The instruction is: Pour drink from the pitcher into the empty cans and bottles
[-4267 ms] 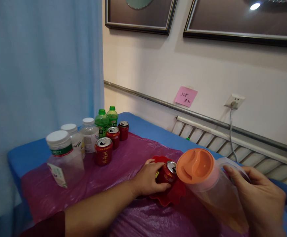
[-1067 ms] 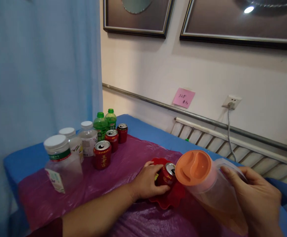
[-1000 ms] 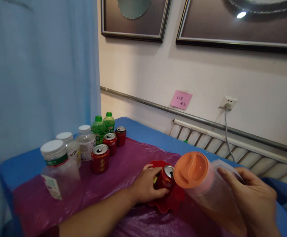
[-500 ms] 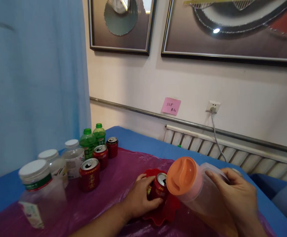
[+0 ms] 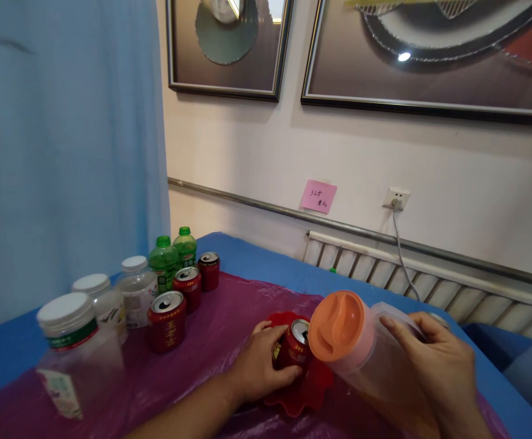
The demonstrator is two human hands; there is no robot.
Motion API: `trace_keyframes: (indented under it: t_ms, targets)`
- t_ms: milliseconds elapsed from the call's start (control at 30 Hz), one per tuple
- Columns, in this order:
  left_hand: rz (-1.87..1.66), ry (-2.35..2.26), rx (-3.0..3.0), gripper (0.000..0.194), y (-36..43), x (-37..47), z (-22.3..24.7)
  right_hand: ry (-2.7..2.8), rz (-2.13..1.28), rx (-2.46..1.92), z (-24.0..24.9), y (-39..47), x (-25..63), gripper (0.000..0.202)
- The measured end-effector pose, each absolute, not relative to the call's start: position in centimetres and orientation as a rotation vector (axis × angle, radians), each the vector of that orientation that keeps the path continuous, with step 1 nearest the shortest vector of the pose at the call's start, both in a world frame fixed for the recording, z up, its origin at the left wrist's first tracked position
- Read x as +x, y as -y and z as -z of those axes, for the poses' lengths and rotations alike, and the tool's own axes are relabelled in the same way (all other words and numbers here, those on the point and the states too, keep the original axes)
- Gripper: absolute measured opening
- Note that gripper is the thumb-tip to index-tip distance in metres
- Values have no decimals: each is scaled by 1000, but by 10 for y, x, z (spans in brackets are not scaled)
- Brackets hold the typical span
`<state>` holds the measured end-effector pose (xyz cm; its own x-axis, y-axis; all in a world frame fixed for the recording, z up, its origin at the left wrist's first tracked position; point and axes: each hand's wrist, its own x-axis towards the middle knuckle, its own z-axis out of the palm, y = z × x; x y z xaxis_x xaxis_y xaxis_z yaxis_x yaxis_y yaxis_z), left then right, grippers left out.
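My left hand point(image 5: 266, 363) is wrapped round a red drink can point(image 5: 296, 349), its opened silver top facing up. The can stands in a red wavy-edged dish point(image 5: 318, 390). In my right hand point(image 5: 440, 360) is a translucent pitcher point(image 5: 385, 378) with an orange lid point(image 5: 338, 326), gripped by its handle. The pitcher tilts left, its lid close against the can's rim; brownish liquid shows inside. Whether liquid flows into the can I cannot tell.
Left of my arm stand several opened red cans point(image 5: 168, 323), clear jars with white lids point(image 5: 67, 314) and green bottles point(image 5: 163, 262). Purple plastic sheeting point(image 5: 229, 329) covers part of the blue table cover point(image 5: 243, 256). Behind are a radiator point(image 5: 362, 262) and a plugged-in cord point(image 5: 399, 244).
The camera view has shifted very slightly. Both hands, the can and the pitcher hold almost the same positions.
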<state>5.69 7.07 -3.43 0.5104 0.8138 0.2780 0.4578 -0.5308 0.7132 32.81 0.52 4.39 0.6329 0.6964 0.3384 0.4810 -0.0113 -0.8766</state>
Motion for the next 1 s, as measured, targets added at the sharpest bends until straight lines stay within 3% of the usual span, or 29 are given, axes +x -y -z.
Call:
trace_keyframes:
  t_ms: [1000]
  targets:
    - [-807,-1034,2214,52,-70,57,35,1027,-150,-1747,-37,-7,343,50]
